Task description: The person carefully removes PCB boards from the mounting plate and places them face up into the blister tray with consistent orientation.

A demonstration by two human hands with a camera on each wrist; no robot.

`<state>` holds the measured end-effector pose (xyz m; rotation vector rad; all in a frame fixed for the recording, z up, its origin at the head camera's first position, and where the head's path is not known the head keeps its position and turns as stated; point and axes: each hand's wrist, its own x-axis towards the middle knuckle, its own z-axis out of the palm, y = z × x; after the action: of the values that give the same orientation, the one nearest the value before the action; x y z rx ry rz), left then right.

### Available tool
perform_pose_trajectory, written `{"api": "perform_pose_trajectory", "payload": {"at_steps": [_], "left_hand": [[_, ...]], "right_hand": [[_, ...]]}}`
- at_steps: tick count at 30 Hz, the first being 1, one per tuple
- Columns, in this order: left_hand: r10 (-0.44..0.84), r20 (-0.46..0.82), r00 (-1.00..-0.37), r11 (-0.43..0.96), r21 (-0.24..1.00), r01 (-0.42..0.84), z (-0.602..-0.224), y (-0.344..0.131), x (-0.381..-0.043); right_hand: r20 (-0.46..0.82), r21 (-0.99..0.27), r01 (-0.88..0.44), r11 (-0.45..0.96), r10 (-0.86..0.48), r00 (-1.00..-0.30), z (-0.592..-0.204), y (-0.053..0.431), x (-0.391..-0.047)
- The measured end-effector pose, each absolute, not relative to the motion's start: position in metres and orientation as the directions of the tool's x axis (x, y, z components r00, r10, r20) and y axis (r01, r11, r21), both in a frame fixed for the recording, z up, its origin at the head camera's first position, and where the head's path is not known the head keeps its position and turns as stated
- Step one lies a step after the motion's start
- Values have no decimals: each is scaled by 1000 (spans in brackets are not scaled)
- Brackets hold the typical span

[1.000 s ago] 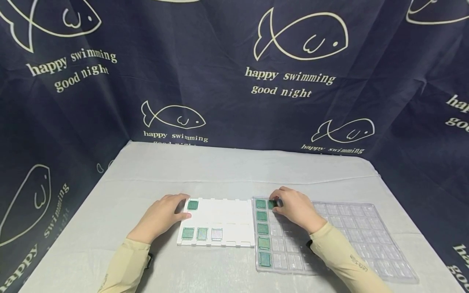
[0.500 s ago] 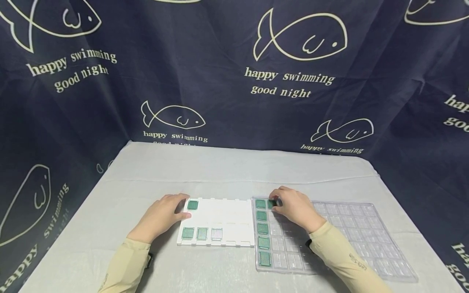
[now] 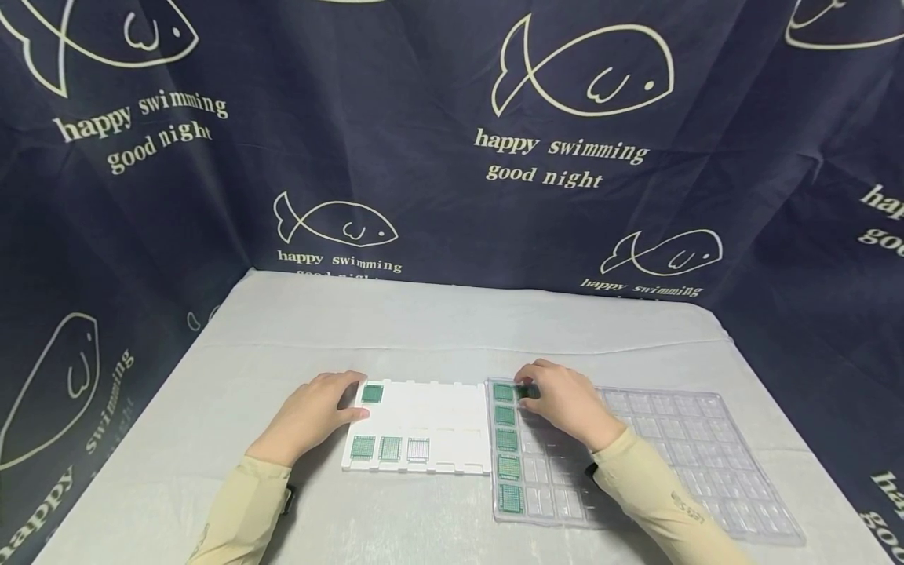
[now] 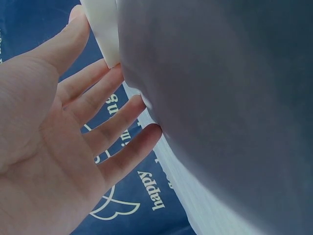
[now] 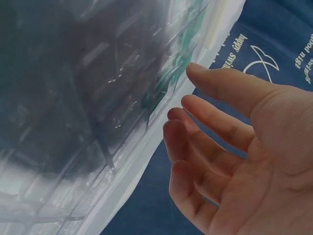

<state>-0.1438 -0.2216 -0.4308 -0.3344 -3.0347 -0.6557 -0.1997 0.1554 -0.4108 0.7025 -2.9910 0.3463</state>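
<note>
My left hand (image 3: 314, 412) rests at the far left corner of a white slotted tray (image 3: 452, 412), thumb and fingers spread along its edge. Its fingers are fairly straight in the left wrist view. On that tray lie a small green square circuit board (image 3: 373, 394) near the thumb and three more along the near side. My right hand (image 3: 561, 396) is over a clear plastic compartment tray (image 3: 681, 430). Its thumb and loosely bent fingers reach a dark green board (image 3: 523, 390) in the second column, partly hidden. The right wrist view shows thumb and index fingertip apart near that board.
A column of green circuit boards (image 3: 505, 439) fills the left side of the clear tray, which adjoins the white tray. Both trays lie on a pale cloth-covered table (image 3: 424, 322). A dark blue fish-print curtain (image 3: 438, 141) surrounds the back and sides.
My right hand has shifted slightly left over the dark green board. The left hand keeps its place at the white tray, and the boards show no clear movement.
</note>
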Motion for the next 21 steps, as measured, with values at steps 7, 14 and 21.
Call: {"api": "perform_pose_trajectory", "payload": {"at_steps": [7,14,21], "left_hand": [[205,61,-977,889,407,212,-433,-222,-145],[204,55,-978,890,407,208,-432,-222,-145],[201,57,-978,889,408,207,-432,-222,-145]], "right_hand": [[108,-198,-460,865,-448,-888,-407,152,-196],[133,-193,-480,856,-461,-877,-406,148,-193],[130,-201,-487,850,-469,-873,-404,141,-189]]}}
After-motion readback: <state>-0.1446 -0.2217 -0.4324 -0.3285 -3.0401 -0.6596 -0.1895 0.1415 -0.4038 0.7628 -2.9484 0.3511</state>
